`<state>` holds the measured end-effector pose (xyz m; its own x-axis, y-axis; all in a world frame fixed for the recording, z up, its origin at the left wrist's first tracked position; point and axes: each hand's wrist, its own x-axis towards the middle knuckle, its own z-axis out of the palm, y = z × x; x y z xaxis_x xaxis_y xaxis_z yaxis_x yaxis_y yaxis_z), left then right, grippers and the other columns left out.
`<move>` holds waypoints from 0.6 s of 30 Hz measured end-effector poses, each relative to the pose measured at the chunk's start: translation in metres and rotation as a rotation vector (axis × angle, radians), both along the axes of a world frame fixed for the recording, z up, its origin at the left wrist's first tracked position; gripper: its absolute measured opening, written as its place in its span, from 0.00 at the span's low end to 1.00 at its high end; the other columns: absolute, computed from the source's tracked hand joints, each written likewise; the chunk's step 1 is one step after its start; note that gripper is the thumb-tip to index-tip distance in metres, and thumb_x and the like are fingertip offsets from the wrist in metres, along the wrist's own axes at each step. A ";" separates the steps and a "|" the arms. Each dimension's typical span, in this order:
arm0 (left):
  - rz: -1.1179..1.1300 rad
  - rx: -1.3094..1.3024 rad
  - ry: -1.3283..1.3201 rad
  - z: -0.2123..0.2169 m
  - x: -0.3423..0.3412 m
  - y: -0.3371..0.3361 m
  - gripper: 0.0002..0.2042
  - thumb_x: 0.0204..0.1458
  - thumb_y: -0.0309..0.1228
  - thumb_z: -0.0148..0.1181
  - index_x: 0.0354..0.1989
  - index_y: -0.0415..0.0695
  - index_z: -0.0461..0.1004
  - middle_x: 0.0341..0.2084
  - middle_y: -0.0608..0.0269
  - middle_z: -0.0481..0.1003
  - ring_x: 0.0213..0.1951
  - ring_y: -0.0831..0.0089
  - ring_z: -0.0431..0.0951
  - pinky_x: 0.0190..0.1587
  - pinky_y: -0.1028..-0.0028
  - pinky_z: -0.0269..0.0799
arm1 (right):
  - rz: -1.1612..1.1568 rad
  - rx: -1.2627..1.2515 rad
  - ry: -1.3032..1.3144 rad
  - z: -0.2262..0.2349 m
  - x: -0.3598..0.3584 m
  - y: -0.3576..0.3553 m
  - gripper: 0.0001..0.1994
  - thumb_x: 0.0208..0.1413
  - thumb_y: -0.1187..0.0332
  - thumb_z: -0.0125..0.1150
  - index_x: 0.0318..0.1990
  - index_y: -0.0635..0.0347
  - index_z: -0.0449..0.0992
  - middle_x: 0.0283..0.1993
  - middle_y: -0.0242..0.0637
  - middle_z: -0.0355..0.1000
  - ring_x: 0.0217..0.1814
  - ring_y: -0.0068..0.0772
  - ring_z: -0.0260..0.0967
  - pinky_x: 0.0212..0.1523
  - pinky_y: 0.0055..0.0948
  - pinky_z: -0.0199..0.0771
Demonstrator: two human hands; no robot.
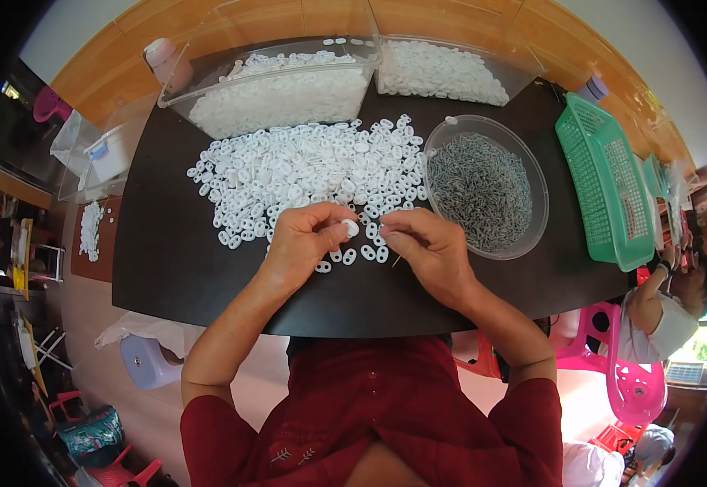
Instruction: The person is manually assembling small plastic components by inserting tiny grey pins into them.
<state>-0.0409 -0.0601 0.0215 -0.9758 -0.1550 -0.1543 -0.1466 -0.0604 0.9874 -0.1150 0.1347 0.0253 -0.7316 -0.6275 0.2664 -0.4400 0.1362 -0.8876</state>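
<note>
My left hand (303,239) pinches a white oval plastic piece (352,228) between thumb and fingertips, above the near edge of a pile. Just to the right, my right hand (430,245) is closed, thumb against fingers, apart from the left. A thin sliver (396,260) shows below its fingers; what the fingertips hold is too small to make out. Beyond both hands spreads a heap of white oval pieces with two holes (304,166). Several loose ones lie between and under the hands. Right of the heap stands a round clear tub (542,203) full of small grey screws (483,191).
Two clear bins (276,81) (451,69) of white pieces stand along the dark table's (166,268) far side. A green plastic basket (613,191) sits at the right edge. A pink jar (166,63) is behind, left. Another person (654,316) is at the far right, beside a pink chair (633,390).
</note>
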 end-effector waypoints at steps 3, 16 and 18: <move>0.019 0.008 0.028 -0.002 0.005 0.008 0.09 0.51 0.23 0.59 0.41 0.38 0.76 0.25 0.70 0.74 0.24 0.86 0.68 0.28 0.86 0.64 | -0.007 -0.080 -0.259 -0.009 0.010 -0.010 0.09 0.53 0.78 0.58 0.42 0.67 0.74 0.35 0.33 0.74 0.36 0.18 0.69 0.38 0.19 0.70; 0.016 0.039 0.034 -0.002 0.014 0.011 0.12 0.49 0.21 0.60 0.43 0.38 0.75 0.26 0.70 0.74 0.24 0.86 0.69 0.25 0.86 0.63 | 0.028 -0.149 -0.487 -0.011 0.015 -0.025 0.07 0.52 0.79 0.58 0.39 0.67 0.74 0.33 0.30 0.73 0.34 0.14 0.67 0.35 0.15 0.68; 0.034 0.116 0.035 -0.002 0.016 0.011 0.12 0.49 0.20 0.59 0.44 0.38 0.75 0.25 0.70 0.74 0.24 0.86 0.69 0.26 0.86 0.63 | 0.016 -0.124 -0.488 -0.012 0.015 -0.026 0.07 0.51 0.79 0.59 0.39 0.67 0.74 0.33 0.29 0.73 0.33 0.14 0.67 0.34 0.15 0.68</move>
<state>-0.0252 -0.0495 0.0192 -0.9755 -0.1707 -0.1389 -0.1079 -0.1790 0.9779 -0.1002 0.1085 0.0136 -0.7800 -0.6250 -0.0310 0.0289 0.0136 -0.9995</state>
